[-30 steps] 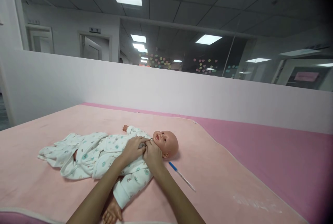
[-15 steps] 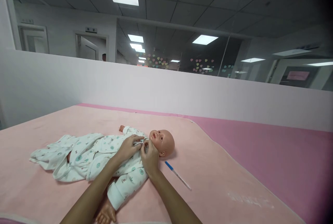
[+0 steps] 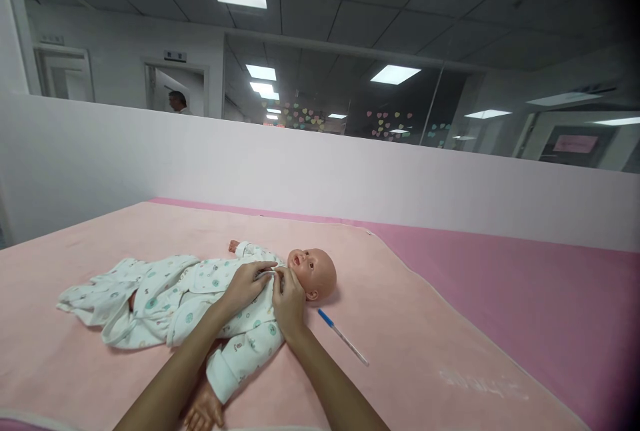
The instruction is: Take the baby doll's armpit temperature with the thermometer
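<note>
A bald baby doll (image 3: pixel 320 274) lies on its back, head to the right, dressed in a white printed outfit (image 3: pixel 165 301). At its neckline my left hand (image 3: pixel 246 286) has its fingers closed on a thin white tie. Close beside it, just below the doll's chin, my right hand (image 3: pixel 289 296) pinches near the other end of that tie. The fingertips hide much of the tie. Both forearms pass over the doll's near side, and one brown doll hand (image 3: pixel 205 409) sticks out of the near sleeve.
A blue-capped pen (image 3: pixel 344 337) lies right of my right forearm on the pink mat (image 3: pixel 425 351). Behind the mat runs a low white wall (image 3: pixel 320 171) with glass above. Beyond it, a person's head (image 3: pixel 177 101) shows by a doorway.
My hands have barely moved at the neckline; the tie between them now looks like one short strand. In the background doorway, more of the person's head has come into view.
</note>
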`<move>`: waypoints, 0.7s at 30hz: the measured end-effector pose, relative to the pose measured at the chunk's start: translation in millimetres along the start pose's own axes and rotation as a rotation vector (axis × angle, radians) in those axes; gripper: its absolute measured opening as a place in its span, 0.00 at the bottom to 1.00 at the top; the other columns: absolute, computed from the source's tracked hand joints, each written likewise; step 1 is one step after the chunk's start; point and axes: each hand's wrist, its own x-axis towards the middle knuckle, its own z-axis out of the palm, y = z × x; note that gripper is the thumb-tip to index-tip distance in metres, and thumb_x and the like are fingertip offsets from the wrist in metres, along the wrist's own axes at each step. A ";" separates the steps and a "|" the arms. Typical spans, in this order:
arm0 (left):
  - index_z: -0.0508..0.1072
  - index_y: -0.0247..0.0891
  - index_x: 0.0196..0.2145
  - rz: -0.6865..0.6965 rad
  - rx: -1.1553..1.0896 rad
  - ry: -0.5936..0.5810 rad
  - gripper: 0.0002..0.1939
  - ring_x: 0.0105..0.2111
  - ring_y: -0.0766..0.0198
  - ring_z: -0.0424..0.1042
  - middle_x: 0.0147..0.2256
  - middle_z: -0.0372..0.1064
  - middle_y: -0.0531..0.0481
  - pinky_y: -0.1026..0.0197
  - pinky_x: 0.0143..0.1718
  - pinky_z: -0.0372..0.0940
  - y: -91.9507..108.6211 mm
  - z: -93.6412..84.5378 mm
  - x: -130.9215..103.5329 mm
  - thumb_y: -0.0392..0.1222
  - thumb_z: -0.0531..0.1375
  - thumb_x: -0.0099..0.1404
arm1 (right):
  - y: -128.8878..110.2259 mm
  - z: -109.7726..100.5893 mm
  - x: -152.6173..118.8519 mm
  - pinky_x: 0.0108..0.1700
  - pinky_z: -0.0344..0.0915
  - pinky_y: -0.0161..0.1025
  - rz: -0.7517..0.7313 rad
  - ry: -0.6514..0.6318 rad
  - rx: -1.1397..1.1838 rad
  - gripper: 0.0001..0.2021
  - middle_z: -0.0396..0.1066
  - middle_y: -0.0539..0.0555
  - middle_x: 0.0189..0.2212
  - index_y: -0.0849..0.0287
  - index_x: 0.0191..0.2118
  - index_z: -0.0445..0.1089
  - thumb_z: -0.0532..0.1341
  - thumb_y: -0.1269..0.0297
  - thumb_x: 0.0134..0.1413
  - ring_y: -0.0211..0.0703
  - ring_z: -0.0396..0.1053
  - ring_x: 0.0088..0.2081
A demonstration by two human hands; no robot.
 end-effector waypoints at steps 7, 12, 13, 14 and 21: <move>0.67 0.40 0.49 0.010 -0.051 0.028 0.19 0.38 0.63 0.71 0.38 0.73 0.50 0.60 0.43 0.63 -3.6 1.5 0.7 0.38 0.52 0.59 | 0.6 0.1 0.5 0.39 0.63 0.36 -0.014 0.002 0.023 0.13 0.70 0.54 0.34 0.58 0.37 0.69 0.47 0.65 0.58 0.41 0.68 0.36; 0.66 0.40 0.49 0.026 -0.104 0.018 0.19 0.39 0.63 0.70 0.38 0.73 0.49 0.60 0.44 0.63 -1.7 0.5 -1.0 0.37 0.52 0.59 | -0.8 -0.5 0.3 0.39 0.63 0.35 -0.044 -0.009 0.015 0.13 0.70 0.54 0.33 0.58 0.37 0.70 0.48 0.68 0.57 0.40 0.67 0.36; 0.66 0.40 0.49 0.023 -0.115 0.012 0.19 0.39 0.63 0.70 0.38 0.73 0.49 0.60 0.44 0.63 -1.9 0.3 -1.0 0.36 0.52 0.59 | -0.9 -0.5 0.2 0.40 0.63 0.36 -0.050 -0.003 0.008 0.12 0.70 0.54 0.33 0.58 0.38 0.70 0.49 0.68 0.56 0.40 0.67 0.36; 0.67 0.39 0.49 0.021 -0.126 0.007 0.20 0.39 0.63 0.70 0.38 0.72 0.49 0.60 0.44 0.63 -2.3 0.2 -0.8 0.36 0.52 0.58 | -1.0 -0.4 0.1 0.40 0.63 0.36 -0.055 0.006 0.000 0.12 0.69 0.54 0.33 0.57 0.38 0.70 0.50 0.69 0.55 0.40 0.68 0.37; 0.70 0.39 0.46 0.042 -0.117 0.001 0.17 0.41 0.62 0.70 0.40 0.72 0.48 0.59 0.45 0.63 -4.5 0.6 0.8 0.37 0.51 0.59 | -0.3 0.0 0.8 0.39 0.63 0.35 -0.072 0.004 -0.038 0.13 0.69 0.54 0.33 0.58 0.38 0.70 0.50 0.69 0.54 0.41 0.68 0.35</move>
